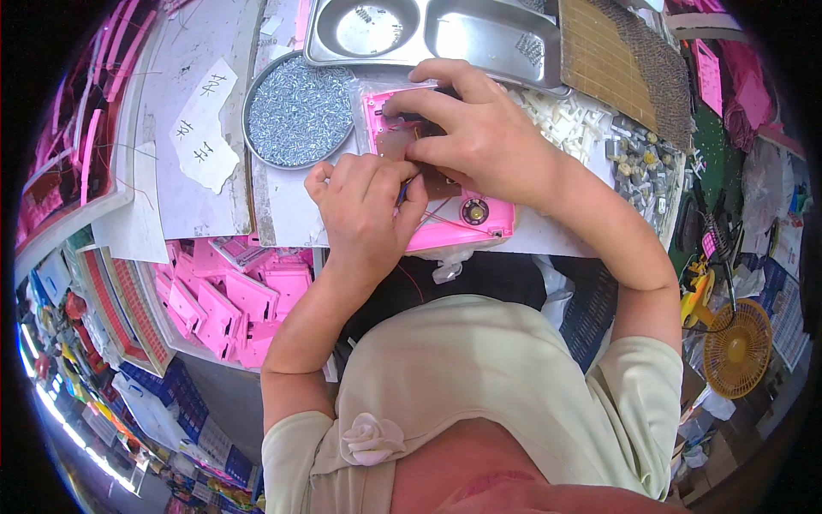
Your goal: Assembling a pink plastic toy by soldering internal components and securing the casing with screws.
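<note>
A pink plastic housing lies on the table edge in front of me, on a clear plastic bag. Inside it are a brown circuit board, thin wires and a round speaker. My right hand reaches over the far side of the housing, its thumb and curled fingers closed about the board. At the board's near left edge, my left hand has its fingers bent and pressed together. Whatever is between those fingertips is mostly hidden.
A round tray of small screws stands left of the housing, beyond it a steel compartment tray. White plastic parts and small metal parts lie to the right. Several pink housings fill a bin lower left. A yellow fan stands right.
</note>
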{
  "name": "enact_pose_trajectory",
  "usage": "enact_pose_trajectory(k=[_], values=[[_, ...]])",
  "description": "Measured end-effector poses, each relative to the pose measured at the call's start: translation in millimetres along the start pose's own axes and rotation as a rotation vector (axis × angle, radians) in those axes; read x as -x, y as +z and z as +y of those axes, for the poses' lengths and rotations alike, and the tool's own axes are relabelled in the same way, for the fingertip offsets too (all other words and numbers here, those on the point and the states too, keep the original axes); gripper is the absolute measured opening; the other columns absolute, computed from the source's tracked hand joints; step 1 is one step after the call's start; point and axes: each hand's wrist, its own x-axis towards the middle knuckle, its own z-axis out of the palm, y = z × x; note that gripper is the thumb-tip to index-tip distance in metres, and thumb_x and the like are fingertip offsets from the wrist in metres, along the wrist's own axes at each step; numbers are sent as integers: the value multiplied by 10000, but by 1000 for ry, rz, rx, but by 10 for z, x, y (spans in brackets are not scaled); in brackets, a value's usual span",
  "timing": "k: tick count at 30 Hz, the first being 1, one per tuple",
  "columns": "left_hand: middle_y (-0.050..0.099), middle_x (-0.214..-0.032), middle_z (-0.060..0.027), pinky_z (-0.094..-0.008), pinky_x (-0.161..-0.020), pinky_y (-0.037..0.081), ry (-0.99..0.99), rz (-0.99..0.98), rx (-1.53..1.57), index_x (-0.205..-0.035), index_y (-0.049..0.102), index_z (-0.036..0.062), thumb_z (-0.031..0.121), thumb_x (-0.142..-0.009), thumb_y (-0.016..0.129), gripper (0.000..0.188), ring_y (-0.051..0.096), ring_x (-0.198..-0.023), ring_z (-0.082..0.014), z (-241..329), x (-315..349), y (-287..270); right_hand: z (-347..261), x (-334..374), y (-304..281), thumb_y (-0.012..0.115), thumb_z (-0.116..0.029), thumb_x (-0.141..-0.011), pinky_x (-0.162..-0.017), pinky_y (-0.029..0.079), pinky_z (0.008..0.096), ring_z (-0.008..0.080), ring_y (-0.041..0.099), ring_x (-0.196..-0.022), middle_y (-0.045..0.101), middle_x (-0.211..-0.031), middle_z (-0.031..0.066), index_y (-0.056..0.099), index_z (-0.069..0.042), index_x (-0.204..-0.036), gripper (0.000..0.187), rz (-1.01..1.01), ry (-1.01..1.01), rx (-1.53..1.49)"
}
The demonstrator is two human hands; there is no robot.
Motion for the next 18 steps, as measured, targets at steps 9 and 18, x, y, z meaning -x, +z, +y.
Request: enact_pose_trajectory(k=[9, 18], values=[[595, -780, 8, -388, -822, 311, -56, -16, 55, -882, 660, 133, 78, -732, 787, 204, 568, -763, -187, -69, 10, -108, 68, 14, 32, 793, -81, -557, -847, 559, 398, 314, 594, -1096, 686, -1096, 51, 676, -58, -769, 243, 46, -49, 14], [633, -906, -25, -381, -849, 340, -160, -9, 59, -969, 668, 127, 70, -722, 778, 277, 594, -874, -214, -236, 102, -302, 114, 98, -20, 813, -73, -583, -886, 540, 411, 318, 589, -1103, 688, -1102, 54, 659, -67, -780, 250, 97, -9, 4]])
